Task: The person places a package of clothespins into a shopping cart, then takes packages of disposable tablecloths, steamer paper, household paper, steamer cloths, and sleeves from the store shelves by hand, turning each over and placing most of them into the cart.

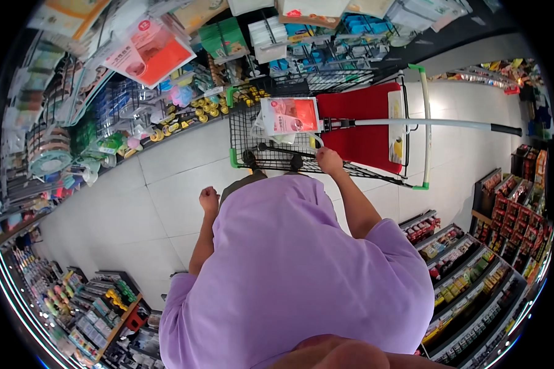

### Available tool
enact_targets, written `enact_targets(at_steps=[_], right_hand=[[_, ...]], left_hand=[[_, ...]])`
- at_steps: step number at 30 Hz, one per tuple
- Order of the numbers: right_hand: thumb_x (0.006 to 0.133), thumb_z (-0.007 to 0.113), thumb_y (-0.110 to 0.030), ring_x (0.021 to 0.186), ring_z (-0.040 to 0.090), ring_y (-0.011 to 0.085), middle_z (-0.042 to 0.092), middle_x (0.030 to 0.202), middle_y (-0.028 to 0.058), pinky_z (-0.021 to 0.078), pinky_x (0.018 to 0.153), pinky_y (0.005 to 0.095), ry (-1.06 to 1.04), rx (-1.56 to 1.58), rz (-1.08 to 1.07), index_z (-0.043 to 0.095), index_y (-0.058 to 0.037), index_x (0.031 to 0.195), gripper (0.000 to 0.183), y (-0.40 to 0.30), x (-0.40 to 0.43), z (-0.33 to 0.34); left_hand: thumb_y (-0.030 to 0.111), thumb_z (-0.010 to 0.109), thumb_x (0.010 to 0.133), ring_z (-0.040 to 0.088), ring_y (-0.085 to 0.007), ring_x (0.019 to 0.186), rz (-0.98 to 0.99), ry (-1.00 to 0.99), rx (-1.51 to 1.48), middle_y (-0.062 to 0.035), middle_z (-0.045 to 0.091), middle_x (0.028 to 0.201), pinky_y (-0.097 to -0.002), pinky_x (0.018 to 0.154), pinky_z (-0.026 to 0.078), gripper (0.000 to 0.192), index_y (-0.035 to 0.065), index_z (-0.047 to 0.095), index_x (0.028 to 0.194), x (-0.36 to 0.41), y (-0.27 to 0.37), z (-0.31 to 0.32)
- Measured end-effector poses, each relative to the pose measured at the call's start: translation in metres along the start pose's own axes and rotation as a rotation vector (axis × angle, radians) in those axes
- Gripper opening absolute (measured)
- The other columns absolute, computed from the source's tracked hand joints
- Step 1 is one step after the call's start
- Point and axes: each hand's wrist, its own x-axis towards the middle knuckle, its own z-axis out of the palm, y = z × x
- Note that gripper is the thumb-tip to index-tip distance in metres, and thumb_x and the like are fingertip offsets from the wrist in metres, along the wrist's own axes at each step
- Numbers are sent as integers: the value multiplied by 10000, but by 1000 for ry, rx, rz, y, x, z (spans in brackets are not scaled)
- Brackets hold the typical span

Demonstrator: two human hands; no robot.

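Note:
My left hand [209, 200] hangs beside my body over the tiled floor, its fingers curled with nothing visible in them. At the near side of a black wire shopping cart [277, 163], my right hand [330, 161] is closed on the rim; a pale curved loop [319, 139] lies right by its fingers. A red and white flat package [290, 115] rests in the cart on other pale packages [284, 137]. A grey pole [388, 122] with a black grip [505, 129] lies across the cart's red panel [351, 104] and sticks out past the green-ended handlebar [426, 152].
A store rack with hanging packages [150, 57] runs along the far side, close to the cart. Low on it are small yellow items [207, 110]. Stocked shelves [461, 276] stand behind at the right, and more shelves [97, 318] at the lower left. Grey floor tiles [120, 212] lie between.

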Motion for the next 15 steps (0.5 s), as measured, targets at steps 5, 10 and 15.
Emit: enact_targets(at_steps=[5, 10, 15], right_hand=[[941, 551, -306, 838, 702, 422, 716, 868, 222, 559, 758, 545, 179, -105, 212, 683, -88, 985, 259, 17, -7, 10], [953, 513, -249, 815, 702, 407, 715, 879, 211, 560, 736, 523, 213, -23, 212, 667, -39, 937, 261, -8, -15, -6], [946, 516, -239, 791, 702, 389, 710, 856, 209, 562, 723, 515, 280, 37, 188, 659, -17, 929, 265, -7, -19, -5]], left_hand=[[125, 608, 955, 634, -135, 687, 101, -174, -106, -49, 648, 828, -272, 635, 534, 183, -24, 658, 1050, 35, 64, 19], [99, 600, 964, 620, -112, 716, 283, -368, -21, -30, 639, 836, -254, 673, 519, 136, 2, 642, 1050, 58, 159, 52], [82, 600, 954, 623, -106, 742, 450, -496, 107, -28, 651, 859, -245, 668, 504, 129, 6, 641, 1050, 96, 238, 105]])
